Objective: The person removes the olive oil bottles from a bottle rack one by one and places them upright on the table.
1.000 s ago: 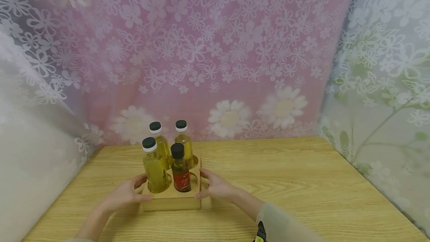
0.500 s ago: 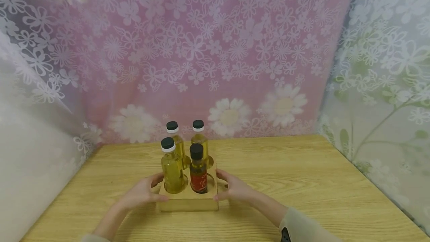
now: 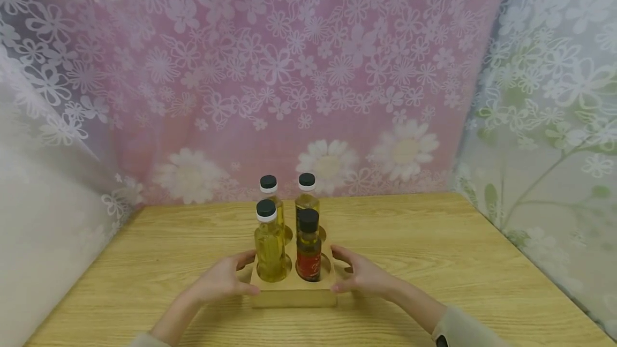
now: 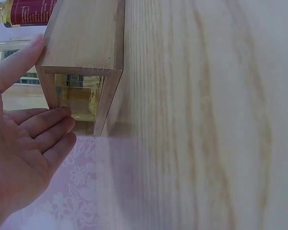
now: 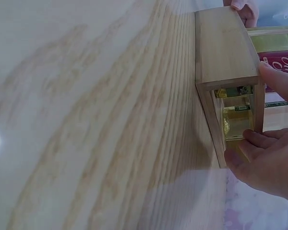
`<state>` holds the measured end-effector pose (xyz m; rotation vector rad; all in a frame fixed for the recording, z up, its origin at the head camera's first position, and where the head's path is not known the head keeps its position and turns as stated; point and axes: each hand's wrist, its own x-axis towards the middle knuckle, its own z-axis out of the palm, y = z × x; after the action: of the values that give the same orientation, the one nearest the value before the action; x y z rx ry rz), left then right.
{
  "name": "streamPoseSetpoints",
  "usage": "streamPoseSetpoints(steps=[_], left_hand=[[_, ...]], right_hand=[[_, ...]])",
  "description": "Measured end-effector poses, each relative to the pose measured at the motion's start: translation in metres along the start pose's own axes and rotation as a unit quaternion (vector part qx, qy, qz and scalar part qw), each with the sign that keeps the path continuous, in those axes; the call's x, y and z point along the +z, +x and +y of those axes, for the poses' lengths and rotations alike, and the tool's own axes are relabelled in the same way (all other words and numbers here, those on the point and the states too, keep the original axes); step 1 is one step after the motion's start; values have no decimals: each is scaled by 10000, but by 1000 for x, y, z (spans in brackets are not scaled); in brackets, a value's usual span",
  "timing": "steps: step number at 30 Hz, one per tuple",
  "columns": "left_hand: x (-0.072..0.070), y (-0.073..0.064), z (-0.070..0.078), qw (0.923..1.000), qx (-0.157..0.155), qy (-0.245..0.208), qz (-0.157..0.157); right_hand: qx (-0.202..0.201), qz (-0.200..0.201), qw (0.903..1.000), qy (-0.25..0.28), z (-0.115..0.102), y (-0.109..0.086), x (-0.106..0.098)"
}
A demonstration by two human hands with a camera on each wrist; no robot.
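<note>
A low wooden bottle holder (image 3: pixel 294 299) stands on the table with several bottles upright in its round holes. At its front left is a yellow oil bottle (image 3: pixel 270 248) with a black-and-white cap, and beside it a smaller dark bottle (image 3: pixel 309 264) with a red label. Two more yellow oil bottles, including the back right one (image 3: pixel 307 202), are partly hidden behind. My left hand (image 3: pixel 223 281) grips the holder's left end, thumb on the front corner. My right hand (image 3: pixel 368 277) holds the right end likewise. Both wrist views show fingertips at the holder's open ends.
The wood-grain table (image 3: pixel 409 245) extends around the holder on both sides. Behind it hangs a pink flowered curtain (image 3: pixel 289 95). Pale flowered sheets close off the left and right sides, the right sheet (image 3: pixel 554 122) meeting the table's edge.
The holder with its bottles has moved to the right across the table, from left of the middle to near the middle. Both hands have moved along with it, keeping their hold.
</note>
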<state>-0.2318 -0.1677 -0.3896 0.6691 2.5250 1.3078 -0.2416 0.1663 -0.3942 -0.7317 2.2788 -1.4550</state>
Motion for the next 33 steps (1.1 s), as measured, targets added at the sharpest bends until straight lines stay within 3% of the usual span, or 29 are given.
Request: streamPoseSetpoints(steps=[8,14,20,27,33], left_hand=[[8,2,7,9999,-49,44,79],[10,0,10,10000,-17,28,61],[14,0,13,9994,-135,294,111],[15,-1,13,9990,-251,343,98],[15,-2,13,9990,-255,343,104]], right_hand=[[-106,-104,9999,-55,3,-9,-5],[-112,-144,9978,-633,1,-11,-11],[-234,606,9927,-1020,-2,-1,-19],[-334,1648,9815,-920,-10,28,-25],[-230,2014,9759,-806,-23,59,-22]])
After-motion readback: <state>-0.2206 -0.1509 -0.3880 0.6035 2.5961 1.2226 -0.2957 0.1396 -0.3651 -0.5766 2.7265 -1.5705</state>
